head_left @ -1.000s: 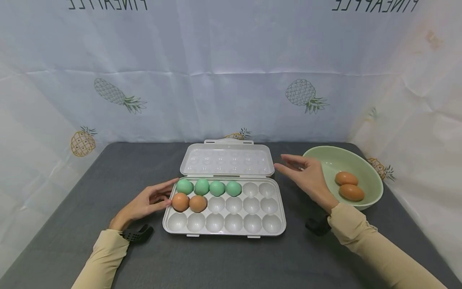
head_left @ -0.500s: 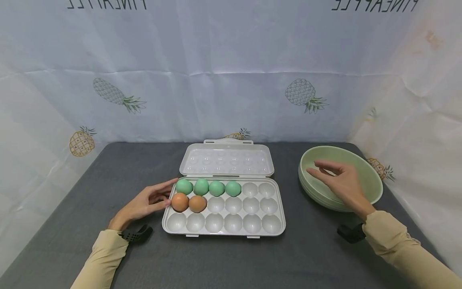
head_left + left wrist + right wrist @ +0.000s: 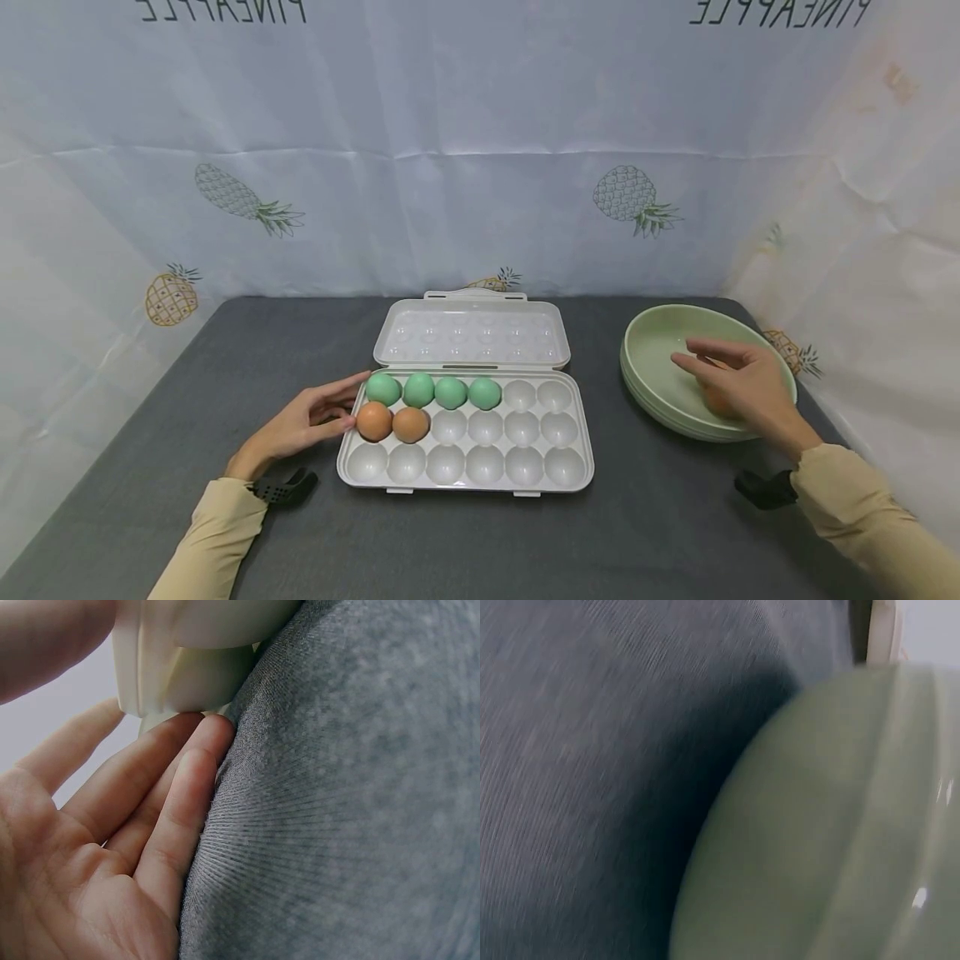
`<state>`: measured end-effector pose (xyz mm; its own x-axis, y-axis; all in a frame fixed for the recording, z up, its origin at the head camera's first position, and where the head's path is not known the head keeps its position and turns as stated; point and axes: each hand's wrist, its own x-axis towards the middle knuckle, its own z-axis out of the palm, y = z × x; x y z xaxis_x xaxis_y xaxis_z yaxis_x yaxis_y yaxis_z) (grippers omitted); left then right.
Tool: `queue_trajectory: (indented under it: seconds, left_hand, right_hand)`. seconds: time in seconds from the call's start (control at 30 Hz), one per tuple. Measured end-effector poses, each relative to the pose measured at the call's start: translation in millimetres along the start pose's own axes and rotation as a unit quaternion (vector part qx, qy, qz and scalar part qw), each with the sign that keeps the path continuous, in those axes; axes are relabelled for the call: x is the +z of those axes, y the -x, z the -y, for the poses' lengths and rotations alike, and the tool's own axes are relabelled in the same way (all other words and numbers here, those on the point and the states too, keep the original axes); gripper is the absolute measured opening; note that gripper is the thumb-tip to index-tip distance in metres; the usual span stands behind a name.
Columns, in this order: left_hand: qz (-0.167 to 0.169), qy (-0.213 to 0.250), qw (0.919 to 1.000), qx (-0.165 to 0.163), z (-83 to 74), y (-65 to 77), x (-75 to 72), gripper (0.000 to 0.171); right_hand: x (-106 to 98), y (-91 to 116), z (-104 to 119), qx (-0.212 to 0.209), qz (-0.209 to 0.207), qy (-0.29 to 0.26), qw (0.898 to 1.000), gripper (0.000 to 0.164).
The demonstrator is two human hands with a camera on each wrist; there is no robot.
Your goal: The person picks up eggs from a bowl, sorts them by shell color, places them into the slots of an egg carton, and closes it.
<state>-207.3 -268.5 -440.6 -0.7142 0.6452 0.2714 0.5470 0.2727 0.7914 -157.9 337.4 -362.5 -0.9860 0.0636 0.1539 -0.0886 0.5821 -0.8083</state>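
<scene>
My left hand (image 3: 307, 419) rests against the left end of a white egg tray (image 3: 467, 485), fingers loosely extended. In the left wrist view, its fingertips (image 3: 196, 761) meet the tray's lower side. Several green eggs (image 3: 451, 392) fill part of the tray's back row, and two brown eggs (image 3: 410, 424) sit at the left of the middle row. Over a pale green bowl (image 3: 656, 337) reaches my right hand (image 3: 753, 387), thumb and fingers apart. A brown egg (image 3: 717, 402) shows partly behind that hand, inside the bowl. Only the bowl's outer wall (image 3: 802, 825) and cloth appear in the right wrist view.
The tray's lid (image 3: 472, 332) lies folded back behind it. Dark grey cloth (image 3: 480, 546) covers the table. A pale curtain (image 3: 420, 217) printed with pineapples hangs behind and along both sides.
My right hand has moved rightward from beside the tray's lid to over the bowl, now covering most of the eggs there. The left hand stays in place.
</scene>
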Motion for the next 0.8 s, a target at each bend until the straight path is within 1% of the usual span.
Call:
queue_trajectory:
  seconds: [0.17,0.4,0.5,0.63,0.8]
  left_hand:
    - [0.001,-0.002,1.0000,-0.002,1.0,0.1,0.3,0.065]
    - [-0.003,-0.004,0.9999,-0.009,-1.5,0.2,1.0,0.065]
    - [-0.003,-0.003,1.0000,-0.008,-2.9,0.0,2.0,0.064]
    - [-0.001,0.000,1.0000,-0.004,-3.5,-0.4,2.3,0.064]
    - [0.000,0.000,1.0000,-0.004,-3.6,-0.4,1.8,0.064]
  right_hand:
    - [-18.5,-2.1,-11.3,0.012,0.021,0.054,0.998,0.052]
    - [-34.5,-11.4,-22.5,0.041,0.056,0.083,0.994,0.055]
    - [-37.5,-14.3,-24.6,0.048,0.079,0.100,0.991,0.053]
    - [-36.5,-16.9,-25.6,0.045,0.105,0.117,0.987,0.050]
    - [-34.3,-16.8,-25.5,0.039,0.122,0.130,0.983,0.054]
